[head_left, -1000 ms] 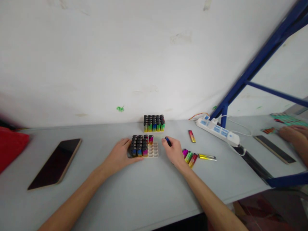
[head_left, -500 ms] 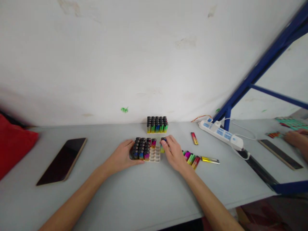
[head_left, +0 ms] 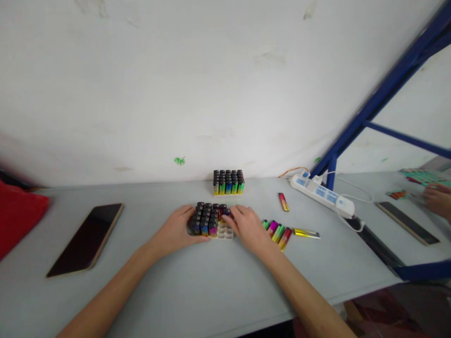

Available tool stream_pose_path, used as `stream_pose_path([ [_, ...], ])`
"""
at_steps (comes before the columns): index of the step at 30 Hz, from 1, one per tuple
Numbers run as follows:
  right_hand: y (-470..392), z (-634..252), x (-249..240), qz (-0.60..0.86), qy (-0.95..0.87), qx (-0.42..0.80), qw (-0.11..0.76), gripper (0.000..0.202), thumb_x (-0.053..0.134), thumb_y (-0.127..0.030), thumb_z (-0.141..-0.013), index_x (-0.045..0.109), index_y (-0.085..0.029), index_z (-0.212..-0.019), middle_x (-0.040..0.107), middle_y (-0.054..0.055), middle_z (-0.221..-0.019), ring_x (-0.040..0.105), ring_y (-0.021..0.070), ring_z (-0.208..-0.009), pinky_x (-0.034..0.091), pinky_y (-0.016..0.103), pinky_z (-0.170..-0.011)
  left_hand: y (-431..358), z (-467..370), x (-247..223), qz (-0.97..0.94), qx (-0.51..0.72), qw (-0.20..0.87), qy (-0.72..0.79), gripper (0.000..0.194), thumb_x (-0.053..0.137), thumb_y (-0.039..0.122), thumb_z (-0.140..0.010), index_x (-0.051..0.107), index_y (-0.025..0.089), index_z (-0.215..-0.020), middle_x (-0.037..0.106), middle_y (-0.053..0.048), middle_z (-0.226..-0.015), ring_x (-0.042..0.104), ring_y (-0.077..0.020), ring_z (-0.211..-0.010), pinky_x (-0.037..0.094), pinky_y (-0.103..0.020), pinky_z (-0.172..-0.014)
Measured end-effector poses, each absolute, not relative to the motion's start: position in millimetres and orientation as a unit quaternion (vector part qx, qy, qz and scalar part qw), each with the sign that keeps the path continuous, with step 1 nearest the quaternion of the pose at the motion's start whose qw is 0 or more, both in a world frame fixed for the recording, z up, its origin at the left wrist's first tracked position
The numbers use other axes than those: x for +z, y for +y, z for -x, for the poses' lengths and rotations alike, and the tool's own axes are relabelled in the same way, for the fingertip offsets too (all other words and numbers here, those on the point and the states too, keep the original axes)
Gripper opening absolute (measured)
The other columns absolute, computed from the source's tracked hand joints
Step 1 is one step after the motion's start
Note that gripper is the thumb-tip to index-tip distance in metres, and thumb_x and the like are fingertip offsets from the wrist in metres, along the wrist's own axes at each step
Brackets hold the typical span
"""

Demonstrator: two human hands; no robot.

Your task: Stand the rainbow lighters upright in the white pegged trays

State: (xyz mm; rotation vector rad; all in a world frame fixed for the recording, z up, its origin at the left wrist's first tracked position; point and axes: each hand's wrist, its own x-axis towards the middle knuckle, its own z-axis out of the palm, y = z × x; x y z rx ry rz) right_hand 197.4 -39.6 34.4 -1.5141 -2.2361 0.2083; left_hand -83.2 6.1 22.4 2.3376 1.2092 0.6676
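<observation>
A pale tray with round-edged slots stands on the table, its left columns filled with upright lighters with black tops and coloured bodies. My left hand is wrapped round the tray's left end, fingers behind and thumb along the front. Over the right part of the tray, my right hand pinches a dark-topped lighter, whose lower part is hidden by the fingers and thumb. Front slots at the right of the tray hold nothing. Several loose lighters lie just right of my right hand.
Behind stands a full block of lighters near the wall. A red-yellow lighter and a yellow one lie right, near a white power strip. A dark tablet-like slab lies left. Another person's hand is far right.
My right hand has moved left with the lighter, from the tray's right edge to over its slots. My left hand keeps its hold. The view has shifted slightly.
</observation>
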Motion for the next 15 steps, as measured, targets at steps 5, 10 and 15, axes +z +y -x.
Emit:
stream_pose_path([
  [5,-41.7,-199.0,39.5,0.530,-0.817,0.087,0.210,0.029,0.067,-0.043,-0.122,0.077,-0.021,-0.106,0.081,0.009,-0.102,0.077,0.0255,-0.096,0.055,0.037,-0.092,8.0,85.8,22.5,-0.839,0.237,0.211,0.443,0.059,0.101,0.061,-0.073,0.081,0.026,-0.116,0.086,-0.015,-0.124,0.081,-0.0451,-0.121,0.066,-0.059,-0.111],
  [10,-24.4,-266.9,45.0,0.609,-0.714,0.049,0.342,0.043,0.043,-0.043,-0.127,0.076,-0.022,-0.107,0.080,0.010,-0.100,0.075,0.0268,-0.095,0.056,0.039,-0.092,13.0,90.4,10.0,-0.840,0.254,0.206,0.434,0.062,0.101,0.061,-0.073,0.081,0.031,-0.123,0.088,-0.014,-0.131,0.082,-0.0470,-0.125,0.067,-0.060,-0.116],
  [15,-4.6,-331.8,56.8,0.821,-0.530,-0.021,0.210,0.038,0.062,-0.038,-0.115,0.073,-0.015,-0.143,0.082,0.024,-0.127,0.077,0.0404,-0.124,0.056,0.053,-0.108,17.3,93.2,1.2,-0.842,0.265,0.188,0.431,0.062,0.100,0.061,-0.071,0.081,0.031,-0.122,0.088,-0.013,-0.131,0.082,-0.0462,-0.124,0.066,-0.060,-0.117],
])
